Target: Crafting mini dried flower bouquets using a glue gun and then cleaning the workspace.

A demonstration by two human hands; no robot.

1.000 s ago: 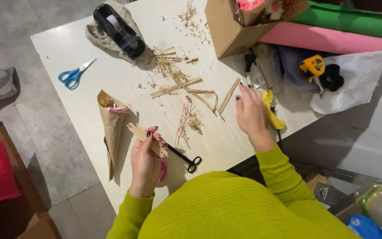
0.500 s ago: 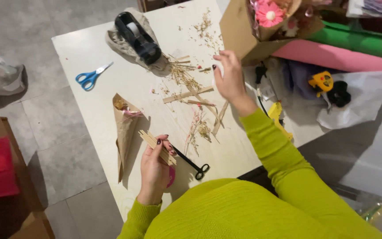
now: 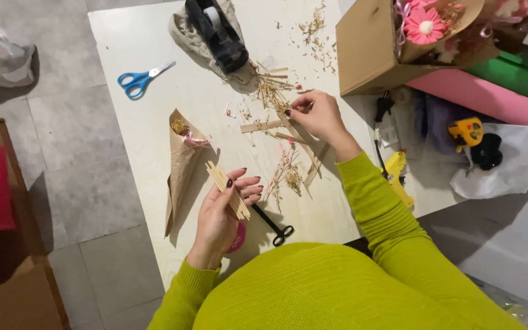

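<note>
Tabletop pale, straw-littered, grey floor tiles

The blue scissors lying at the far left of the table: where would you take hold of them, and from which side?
By the handle loops. The blue scissors lie flat and closed on the pale table, loops toward the table's left edge, blades pointing toward the tape dispenser. Coming from above on the loop end seems best: bare table surrounds them, and the rounded loops offer more to grasp than the thin blades.

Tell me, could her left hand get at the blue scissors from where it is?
Probably, but not freely: the left hand already holds a bundle of sticks, and the paper cone lies partway toward the blue scissors.
</note>
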